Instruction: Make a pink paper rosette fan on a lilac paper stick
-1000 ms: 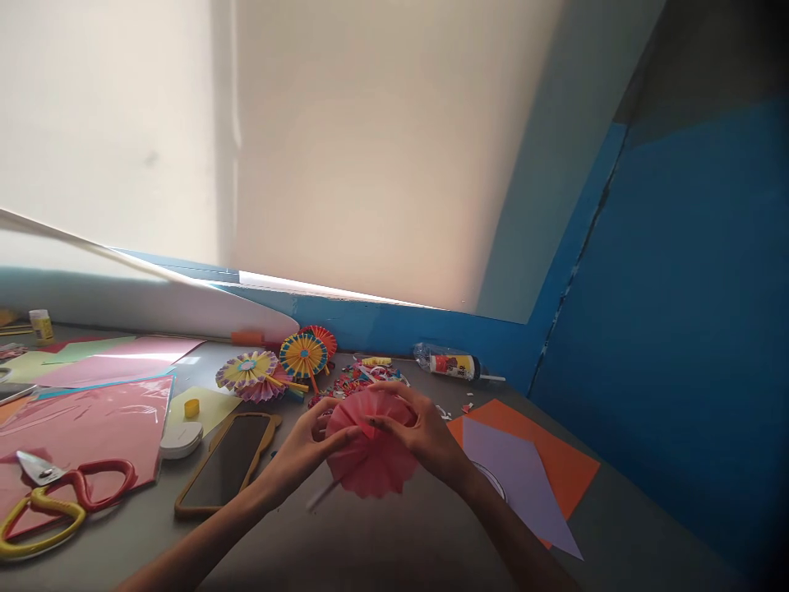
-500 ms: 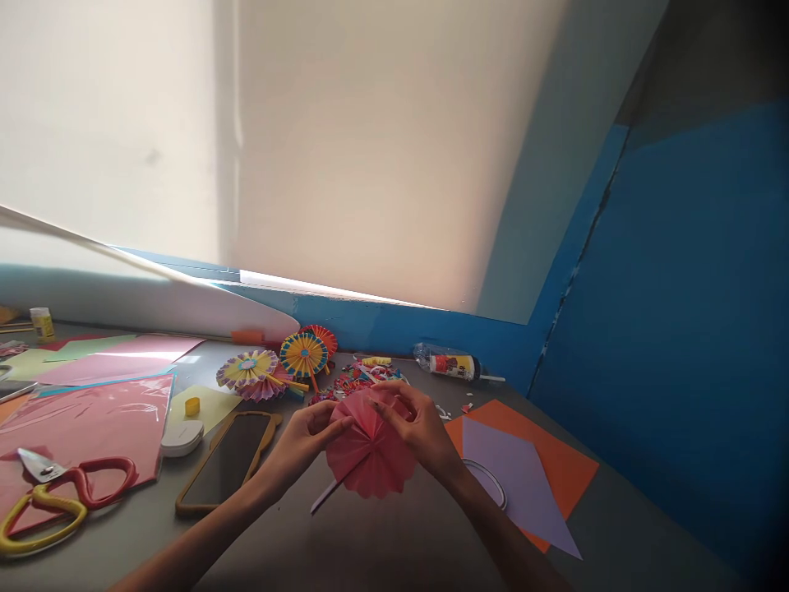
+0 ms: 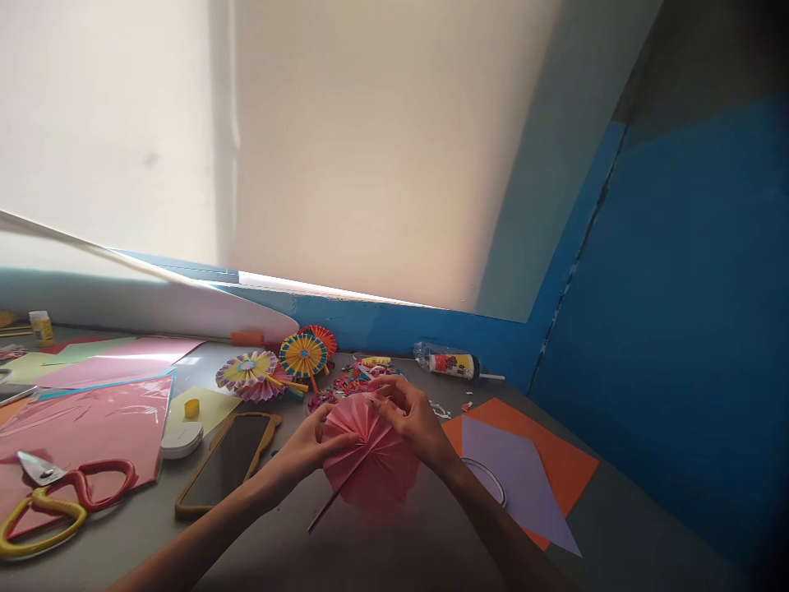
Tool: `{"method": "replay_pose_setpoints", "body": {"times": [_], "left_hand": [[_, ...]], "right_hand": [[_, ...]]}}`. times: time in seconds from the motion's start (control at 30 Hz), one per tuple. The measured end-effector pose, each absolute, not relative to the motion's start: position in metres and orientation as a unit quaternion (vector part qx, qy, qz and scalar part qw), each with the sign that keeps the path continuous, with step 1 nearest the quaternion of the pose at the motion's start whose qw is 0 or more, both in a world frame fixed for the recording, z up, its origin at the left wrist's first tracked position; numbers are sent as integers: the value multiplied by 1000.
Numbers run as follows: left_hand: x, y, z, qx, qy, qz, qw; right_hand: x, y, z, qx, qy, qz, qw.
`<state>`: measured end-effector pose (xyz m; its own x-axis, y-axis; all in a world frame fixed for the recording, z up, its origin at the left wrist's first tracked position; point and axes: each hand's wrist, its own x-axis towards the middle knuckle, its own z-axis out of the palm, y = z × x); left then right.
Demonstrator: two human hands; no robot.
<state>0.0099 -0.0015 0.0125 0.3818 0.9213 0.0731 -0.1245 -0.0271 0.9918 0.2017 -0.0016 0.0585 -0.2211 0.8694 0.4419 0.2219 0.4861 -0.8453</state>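
the pink pleated paper rosette [image 3: 370,456] sat gripped between the closed fingers of the left hand [image 3: 308,448] and right hand [image 3: 410,419], its stick [image 3: 325,511] poking out below them. the step seemed to be firming the pleats, which called for steady pressure.

You can read nothing here: the red-and-black label on the clear plastic bottle [image 3: 452,367] is too small and blurred.
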Motion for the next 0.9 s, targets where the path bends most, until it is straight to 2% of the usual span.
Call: {"method": "replay_pose_setpoints", "body": {"times": [0.23, 0.4, 0.67, 0.9], "left_hand": [[9, -13, 32, 525, 314, 530, 587], [5, -16, 37, 506, 300, 537, 605], [7, -11, 29, 502, 360, 526, 584], [5, -8, 20, 556, 335, 527, 548]], "right_hand": [[203, 1, 48, -386, -664, 379, 516], [195, -10, 34, -328, -625, 479, 522], [193, -10, 34, -314, -632, 472, 529], [195, -12, 33, -340, -632, 474, 510]]}}
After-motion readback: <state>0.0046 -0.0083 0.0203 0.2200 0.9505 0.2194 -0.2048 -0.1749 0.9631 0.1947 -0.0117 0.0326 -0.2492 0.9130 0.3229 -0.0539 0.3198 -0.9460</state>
